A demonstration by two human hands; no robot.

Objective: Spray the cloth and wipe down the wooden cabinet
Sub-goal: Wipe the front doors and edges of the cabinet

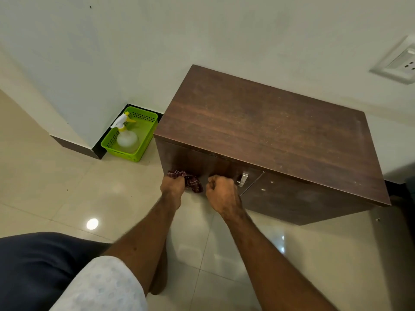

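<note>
Crumpled maroon checked cloth (189, 179) against cabinet (269, 135) door.

Dark-brown rectangular wooden cabinet (269, 135) sits right of centre, back against the wall (202, 30). Left of it, on the floor (45, 176): green perforated plastic basket (147, 138), clear plastic spray bottle (127, 139) standing inside.

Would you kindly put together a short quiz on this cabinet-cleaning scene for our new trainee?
1. True or false: the spray bottle stands on top of the cabinet.
2. Which hand grips the checked cloth? A) left B) right C) neither
3. Fill in: in this view, the green basket sits to the cabinet's ____.

Key:
1. False: the spray bottle stands in the green basket.
2. A: the left hand holds it against the cabinet's front.
3. left
</note>
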